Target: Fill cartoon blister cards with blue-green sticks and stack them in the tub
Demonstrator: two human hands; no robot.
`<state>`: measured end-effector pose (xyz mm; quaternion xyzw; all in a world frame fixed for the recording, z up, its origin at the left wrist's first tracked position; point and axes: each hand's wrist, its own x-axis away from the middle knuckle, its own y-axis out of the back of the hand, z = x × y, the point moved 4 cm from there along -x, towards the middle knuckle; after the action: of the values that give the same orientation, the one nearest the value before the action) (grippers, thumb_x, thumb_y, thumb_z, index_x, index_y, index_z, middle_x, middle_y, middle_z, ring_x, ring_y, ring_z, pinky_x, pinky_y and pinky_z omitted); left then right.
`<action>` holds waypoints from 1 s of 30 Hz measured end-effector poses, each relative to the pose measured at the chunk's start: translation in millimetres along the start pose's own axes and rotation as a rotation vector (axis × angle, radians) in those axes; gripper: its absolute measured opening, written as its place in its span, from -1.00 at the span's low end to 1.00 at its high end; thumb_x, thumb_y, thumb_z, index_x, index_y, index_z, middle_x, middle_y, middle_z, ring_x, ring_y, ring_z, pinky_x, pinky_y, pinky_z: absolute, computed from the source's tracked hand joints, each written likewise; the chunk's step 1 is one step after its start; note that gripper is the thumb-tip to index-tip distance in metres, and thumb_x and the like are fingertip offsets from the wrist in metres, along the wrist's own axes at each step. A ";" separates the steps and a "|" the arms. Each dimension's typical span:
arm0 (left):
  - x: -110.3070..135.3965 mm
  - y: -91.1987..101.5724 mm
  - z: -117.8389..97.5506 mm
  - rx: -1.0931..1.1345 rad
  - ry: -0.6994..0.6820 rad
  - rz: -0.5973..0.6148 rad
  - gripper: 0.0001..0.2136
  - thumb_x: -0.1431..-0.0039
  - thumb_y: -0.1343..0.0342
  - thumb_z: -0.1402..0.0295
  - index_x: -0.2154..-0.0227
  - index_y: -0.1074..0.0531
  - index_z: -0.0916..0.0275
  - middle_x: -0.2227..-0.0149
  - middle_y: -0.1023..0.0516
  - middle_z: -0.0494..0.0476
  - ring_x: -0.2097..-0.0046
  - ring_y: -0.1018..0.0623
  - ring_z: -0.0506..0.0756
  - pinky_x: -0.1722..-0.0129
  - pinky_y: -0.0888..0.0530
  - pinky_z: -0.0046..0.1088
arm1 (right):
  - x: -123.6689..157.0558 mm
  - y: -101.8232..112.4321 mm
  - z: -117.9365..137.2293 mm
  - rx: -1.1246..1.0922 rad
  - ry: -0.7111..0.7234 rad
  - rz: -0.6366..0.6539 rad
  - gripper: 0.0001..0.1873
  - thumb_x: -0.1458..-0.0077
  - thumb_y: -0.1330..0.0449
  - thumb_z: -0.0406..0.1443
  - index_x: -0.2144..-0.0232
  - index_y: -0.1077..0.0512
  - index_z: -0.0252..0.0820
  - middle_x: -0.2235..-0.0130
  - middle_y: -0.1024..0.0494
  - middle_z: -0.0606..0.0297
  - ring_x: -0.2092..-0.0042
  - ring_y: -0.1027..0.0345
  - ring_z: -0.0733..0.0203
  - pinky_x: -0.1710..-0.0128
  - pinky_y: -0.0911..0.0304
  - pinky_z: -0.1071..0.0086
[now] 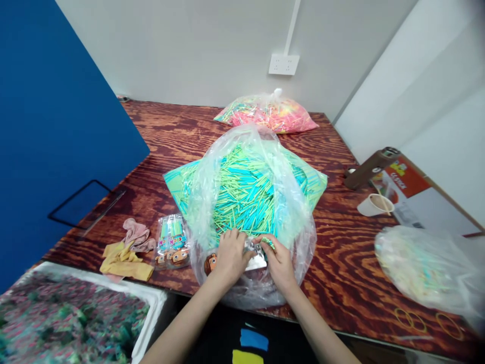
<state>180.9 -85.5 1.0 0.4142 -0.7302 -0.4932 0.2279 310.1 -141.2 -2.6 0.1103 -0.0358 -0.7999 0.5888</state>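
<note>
A large clear plastic bag [303, 202] lies wide open, full of thin green and blue sticks [246, 192]. At its near edge my left hand [233, 255] is closed on a small printed pouch [259, 262], whose cartoon face [211, 263] shows left of the hand. My right hand [279, 260] grips a small bundle of sticks [268, 242], their ends pointing up beside the pouch's right end. The fingers hide part of the pouch's opening. Left of the bag lie filled stick packets [173, 242] with the same cartoon print.
A tied bag of pink and green sticks [271, 114] sits by the wall. On the right are a brown flask [371, 168], a paper cup [375, 205], another bag [417, 268] and rubber bands [411, 321]. Left are gloves [129, 258] and a foam box [157, 303].
</note>
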 end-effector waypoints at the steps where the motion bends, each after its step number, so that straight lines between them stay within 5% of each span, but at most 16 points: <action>1: -2.7 -1.5 3.3 0.049 0.024 0.001 -0.87 -0.17 -0.17 0.31 0.27 -0.41 0.23 0.23 -0.45 0.16 0.13 -0.42 0.22 0.12 -0.35 -0.22 | 0.2 0.6 0.0 0.004 -0.001 0.004 -0.80 -0.27 -0.09 -0.24 0.21 -0.51 -0.12 0.20 -0.59 0.26 0.13 -0.44 0.13 0.10 -0.26 0.34; 7: -7.2 -4.4 20.6 0.287 0.078 -0.088 -0.89 -0.22 -0.05 0.49 0.41 -0.38 0.20 0.35 -0.37 0.04 0.26 -0.44 0.08 0.28 -0.32 -0.43 | -0.2 0.0 1.3 -0.001 -0.002 0.021 -0.79 -0.27 -0.09 -0.22 0.23 -0.51 -0.13 0.21 -0.59 0.24 0.15 -0.45 0.12 0.10 -0.27 0.32; 12: -7.9 -1.6 26.7 0.268 0.064 -0.215 -0.85 -0.25 -0.02 0.48 0.44 -0.40 0.22 0.40 -0.40 0.04 0.30 -0.46 0.07 0.29 -0.32 -0.45 | -0.6 -0.2 -0.3 0.006 -0.022 0.019 -0.80 -0.27 -0.08 -0.22 0.27 -0.49 -0.13 0.23 -0.59 0.25 0.16 -0.44 0.13 0.14 -0.26 0.34; 18: -9.4 0.9 27.0 0.221 0.063 -0.231 -0.76 -0.33 0.05 0.40 0.44 -0.42 0.22 0.44 -0.39 0.07 0.34 -0.43 0.09 0.32 -0.30 -0.42 | 2.0 0.2 1.2 -0.002 -0.022 0.019 -0.79 -0.26 -0.07 -0.22 0.30 -0.48 -0.13 0.27 -0.57 0.26 0.17 -0.43 0.13 0.15 -0.25 0.34; 23: -5.0 12.7 22.8 0.150 0.029 -0.192 -0.74 -0.37 0.13 0.38 0.33 -0.46 0.21 0.35 -0.39 0.09 0.26 -0.45 0.09 0.27 -0.33 -0.41 | 2.3 0.4 2.8 -0.006 -0.029 0.020 -0.79 -0.26 -0.07 -0.22 0.30 -0.48 -0.14 0.28 -0.56 0.26 0.18 -0.43 0.13 0.13 -0.25 0.33; 30: 5.9 17.7 32.0 0.340 0.061 -0.262 -0.80 -0.35 0.09 0.39 0.21 -0.45 0.21 0.28 -0.47 0.12 0.21 -0.50 0.09 0.19 -0.38 -0.38 | 1.1 1.1 4.1 -0.011 -0.033 0.012 -0.79 -0.26 -0.07 -0.23 0.30 -0.48 -0.13 0.28 -0.57 0.26 0.17 -0.43 0.13 0.12 -0.25 0.34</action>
<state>147.2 -70.3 3.5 0.5528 -0.7357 -0.3754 0.1107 309.9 -142.9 1.4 0.0935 -0.0419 -0.7983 0.5935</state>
